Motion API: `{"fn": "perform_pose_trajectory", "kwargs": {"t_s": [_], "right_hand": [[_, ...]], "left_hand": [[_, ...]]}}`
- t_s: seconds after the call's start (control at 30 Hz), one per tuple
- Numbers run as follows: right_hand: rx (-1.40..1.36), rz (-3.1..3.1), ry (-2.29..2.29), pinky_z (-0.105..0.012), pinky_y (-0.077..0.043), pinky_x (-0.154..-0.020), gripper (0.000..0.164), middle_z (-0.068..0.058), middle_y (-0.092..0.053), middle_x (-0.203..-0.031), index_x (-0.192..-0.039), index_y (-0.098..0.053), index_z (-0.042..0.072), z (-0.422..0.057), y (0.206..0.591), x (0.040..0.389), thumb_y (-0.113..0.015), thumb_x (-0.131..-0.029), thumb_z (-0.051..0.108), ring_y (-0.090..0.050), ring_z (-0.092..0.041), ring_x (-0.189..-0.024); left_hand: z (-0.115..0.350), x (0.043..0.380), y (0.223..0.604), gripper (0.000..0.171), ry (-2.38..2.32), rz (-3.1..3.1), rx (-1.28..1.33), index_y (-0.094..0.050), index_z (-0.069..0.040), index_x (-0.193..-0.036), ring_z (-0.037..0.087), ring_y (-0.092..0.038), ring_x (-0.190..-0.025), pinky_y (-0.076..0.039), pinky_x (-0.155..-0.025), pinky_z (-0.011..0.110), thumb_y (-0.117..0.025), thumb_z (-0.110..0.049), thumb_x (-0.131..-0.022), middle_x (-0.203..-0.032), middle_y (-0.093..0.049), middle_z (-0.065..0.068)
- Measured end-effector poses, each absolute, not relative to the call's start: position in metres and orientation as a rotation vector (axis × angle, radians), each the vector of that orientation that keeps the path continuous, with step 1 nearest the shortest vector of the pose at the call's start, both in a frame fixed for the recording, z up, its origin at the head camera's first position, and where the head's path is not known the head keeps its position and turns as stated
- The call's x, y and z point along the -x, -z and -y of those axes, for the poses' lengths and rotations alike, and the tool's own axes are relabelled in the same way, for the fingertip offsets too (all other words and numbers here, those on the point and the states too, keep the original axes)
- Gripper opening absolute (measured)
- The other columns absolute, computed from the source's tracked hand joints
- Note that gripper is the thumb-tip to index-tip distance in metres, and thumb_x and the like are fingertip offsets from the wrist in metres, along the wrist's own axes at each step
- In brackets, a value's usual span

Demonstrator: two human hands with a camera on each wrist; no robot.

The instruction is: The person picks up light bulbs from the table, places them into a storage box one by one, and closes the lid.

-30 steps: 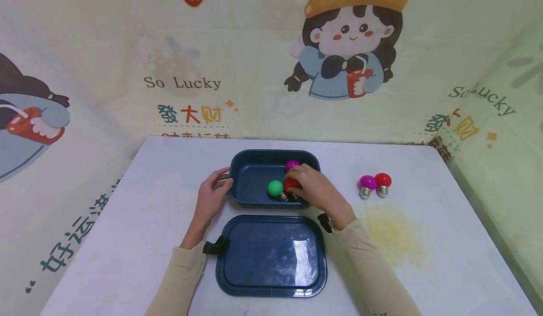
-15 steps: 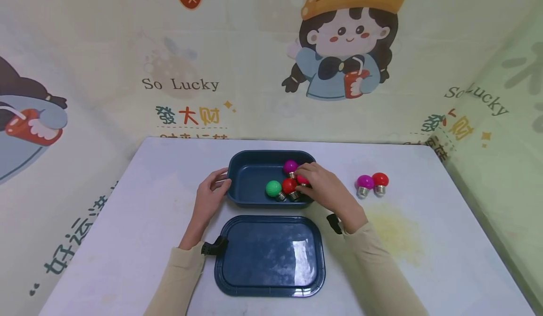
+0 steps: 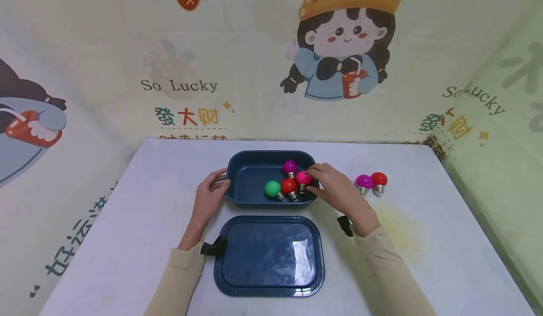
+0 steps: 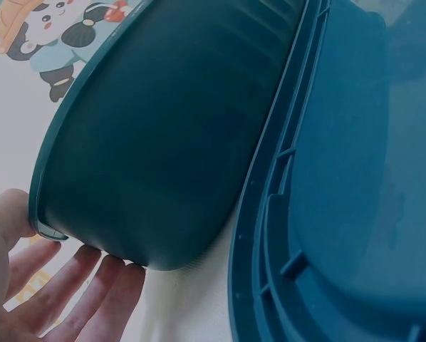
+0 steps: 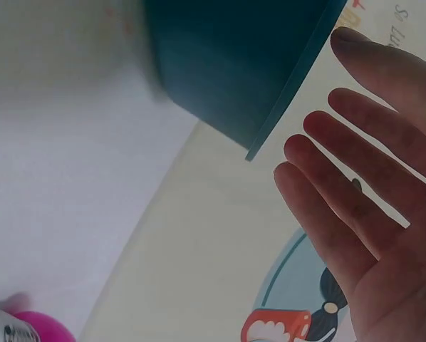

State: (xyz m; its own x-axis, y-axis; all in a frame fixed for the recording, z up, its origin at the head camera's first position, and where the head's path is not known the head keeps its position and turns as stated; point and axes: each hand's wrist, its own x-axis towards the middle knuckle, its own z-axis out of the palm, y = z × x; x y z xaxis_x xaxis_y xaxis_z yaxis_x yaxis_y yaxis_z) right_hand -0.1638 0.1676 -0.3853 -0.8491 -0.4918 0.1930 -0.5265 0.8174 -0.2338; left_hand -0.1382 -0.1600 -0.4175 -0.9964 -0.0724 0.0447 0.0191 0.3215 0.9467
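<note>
A cream cloth backdrop (image 3: 250,61) hangs behind and along both sides, creased at the corners and printed with cartoon figures in blue, a red ornament, "So Lucky" and colourful Chinese characters. Against it stands a flat white tabletop (image 3: 127,240), faintly speckled, its far edge almost straight. Near its middle lies a glossy dark blue rounded-rectangular plastic lid (image 3: 269,255), with a white glare on its right part. Just beyond, across a narrow strip of table, stands a dark blue deep rounded-rectangular plastic box (image 3: 250,184). Beige sleeves (image 3: 394,273) reach in from the near edge, the right one beside a pale yellow stain (image 3: 394,236) on the table. The left hand (image 3: 209,191) rests extended fingers on the box's left end; the right hand (image 3: 339,191) spreads its loose fingers at the right end, contact unclear. In the box's right half sit four round bulbs with silvery screw bases: green (image 3: 273,188), red (image 3: 289,186), purple (image 3: 290,166) and bright pink (image 3: 303,177), the pink nearest the right fingertips. Well right of the box, a purple bulb (image 3: 364,182) and a red bulb (image 3: 379,179) lie side by side on the table.
</note>
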Motion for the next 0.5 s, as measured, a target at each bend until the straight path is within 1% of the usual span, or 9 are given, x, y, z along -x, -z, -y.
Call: {"fn": "perform_pose_trajectory", "kwargs": {"t_s": [0.2, 0.5], "right_hand": [[-0.798, 2.88, -0.411, -0.041, -0.057, -0.087, 0.043, -0.012, -0.068, -0.116, -0.118, -0.07, 0.003, -0.176, 0.386, 0.162, -0.084, -0.08, 0.018, -0.062, -0.027, -0.109], [-0.79, 2.87, -0.421, -0.043, -0.056, -0.09, 0.042, -0.014, -0.067, -0.118, -0.119, -0.069, 0.002, -0.192, 0.389, 0.16, -0.082, -0.082, 0.017, -0.062, -0.03, -0.112]], "left_hand": [[0.159, 0.138, 0.418, 0.041, 1.783, 2.485, -0.055, -0.055, -0.002, -0.139, 0.037, -0.06, -0.119, -0.048, -0.076, 0.01, -0.06, -0.014, -0.1, -0.131, -0.06, 0.024], [0.16, 0.139, 0.42, 0.042, 1.775, 2.49, -0.047, -0.054, -0.001, -0.139, 0.037, -0.06, -0.12, -0.048, -0.076, 0.009, -0.06, -0.014, -0.1, -0.131, -0.059, 0.025]]}}
